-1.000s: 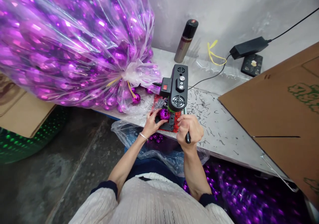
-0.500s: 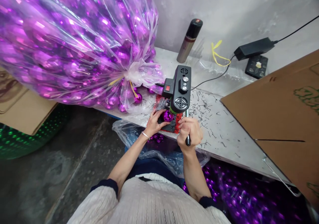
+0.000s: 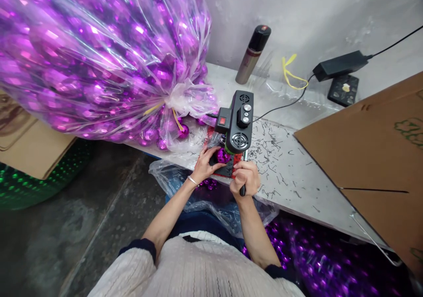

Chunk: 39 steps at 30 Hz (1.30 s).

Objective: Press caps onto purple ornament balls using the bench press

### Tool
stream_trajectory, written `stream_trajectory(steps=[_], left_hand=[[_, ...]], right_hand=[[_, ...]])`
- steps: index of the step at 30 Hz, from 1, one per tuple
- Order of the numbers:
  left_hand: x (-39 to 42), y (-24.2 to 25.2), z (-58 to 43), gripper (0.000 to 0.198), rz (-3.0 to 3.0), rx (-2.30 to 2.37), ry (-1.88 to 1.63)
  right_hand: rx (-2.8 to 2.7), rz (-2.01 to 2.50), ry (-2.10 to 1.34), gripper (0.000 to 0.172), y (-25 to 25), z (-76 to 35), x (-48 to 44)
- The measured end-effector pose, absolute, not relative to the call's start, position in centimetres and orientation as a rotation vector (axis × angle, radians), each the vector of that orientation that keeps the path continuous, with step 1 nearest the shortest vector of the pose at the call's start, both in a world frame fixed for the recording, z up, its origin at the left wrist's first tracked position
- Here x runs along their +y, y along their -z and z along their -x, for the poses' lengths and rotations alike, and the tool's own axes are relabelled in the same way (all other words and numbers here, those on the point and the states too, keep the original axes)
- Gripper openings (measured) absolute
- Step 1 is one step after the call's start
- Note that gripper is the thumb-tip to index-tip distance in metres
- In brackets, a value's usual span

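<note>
My left hand (image 3: 203, 166) has its thumb and fingers curved round a shiny purple ball ornament (image 3: 223, 156). The ball sits beneath the front end of a small black bench press (image 3: 242, 120) with round vents and a red switch. My right hand (image 3: 247, 177) is wrapped round the press's lever, whose black grip (image 3: 243, 191) pokes out below the fist. Under the ball lies the dark base (image 3: 226, 170) of the press, on a red patch. The contact between the press tip and the ball is partly hidden by the head.
A big clear bag of purple balls (image 3: 115, 63) leans over the table's left side. Behind the press stand a spray can (image 3: 253, 54) and a black power adapter (image 3: 342, 64). Dark wire bits (image 3: 274, 156) litter the tabletop. A cardboard box (image 3: 373, 151) is at right.
My right hand and the lever grip have swung a little to the left. The press head appears slightly lower in view. My left hand stays round the ball.
</note>
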<state>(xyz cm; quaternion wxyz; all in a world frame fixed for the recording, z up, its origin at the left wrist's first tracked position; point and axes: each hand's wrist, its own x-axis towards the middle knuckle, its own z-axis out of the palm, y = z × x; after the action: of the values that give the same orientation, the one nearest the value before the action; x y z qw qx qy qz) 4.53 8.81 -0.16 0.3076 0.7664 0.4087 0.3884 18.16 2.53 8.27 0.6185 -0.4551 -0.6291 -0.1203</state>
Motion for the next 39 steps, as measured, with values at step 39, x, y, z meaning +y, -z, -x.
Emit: stream_trajectory(steps=[39], left_hand=[[4.7, -0.5, -0.9, 0.070, -2.408, 0.978, -1.337]], right_hand=[[-1.396, 1.137, 0.166, 0.027, -12.1, -17.6, 2.1]])
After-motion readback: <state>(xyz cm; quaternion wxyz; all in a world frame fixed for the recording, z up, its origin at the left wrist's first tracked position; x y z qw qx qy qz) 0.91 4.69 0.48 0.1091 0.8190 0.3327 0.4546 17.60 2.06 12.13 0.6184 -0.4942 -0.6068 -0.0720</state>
